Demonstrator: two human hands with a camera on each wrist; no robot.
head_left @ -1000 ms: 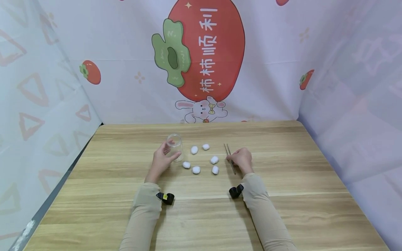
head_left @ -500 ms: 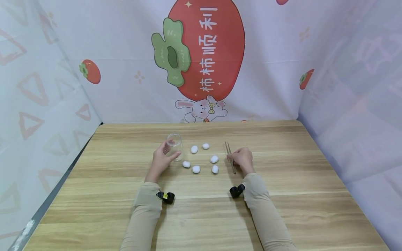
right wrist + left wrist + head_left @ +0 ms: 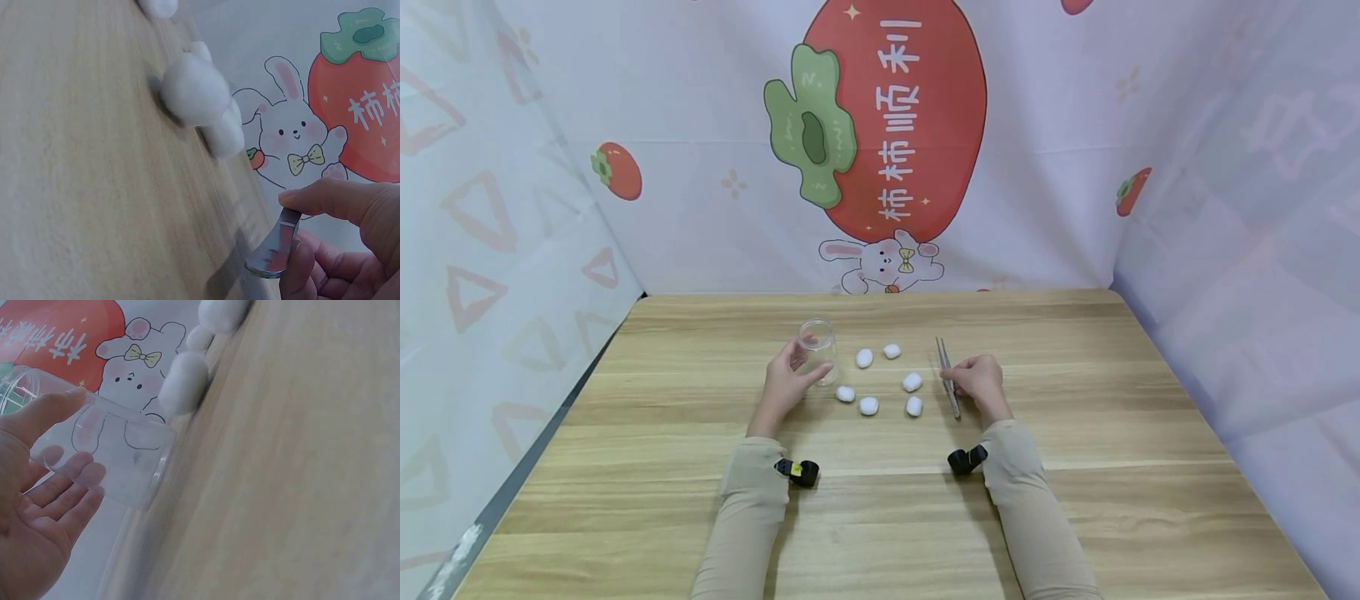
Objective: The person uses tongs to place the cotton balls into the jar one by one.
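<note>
My left hand [image 3: 782, 385] curls its thumb and fingers round a clear jar [image 3: 818, 354], which stands upright with its open mouth up. In the left wrist view the thumb lies along the jar's [image 3: 134, 462] near side, and the fingertips show through the clear wall. Metal tweezers [image 3: 947, 371] are pinched between thumb and fingers of my right hand [image 3: 981, 383], their two tips pointing to the far side. The right wrist view shows the rear end of the tweezers [image 3: 275, 250] close over the tabletop. Several white cotton balls [image 3: 868, 406] lie between the hands.
The wooden table [image 3: 880, 533] runs back to a white printed cloth [image 3: 700, 217] hanging behind it. Similar cloths hang at the left [image 3: 497, 250] and right [image 3: 1240, 250]. Each wrist carries a small black camera, left [image 3: 805, 473] and right [image 3: 961, 461].
In the right hand, the tweezers have turned slightly, and their tips sit closer together and a little farther from the body. The left hand, jar and cotton balls have stayed put.
</note>
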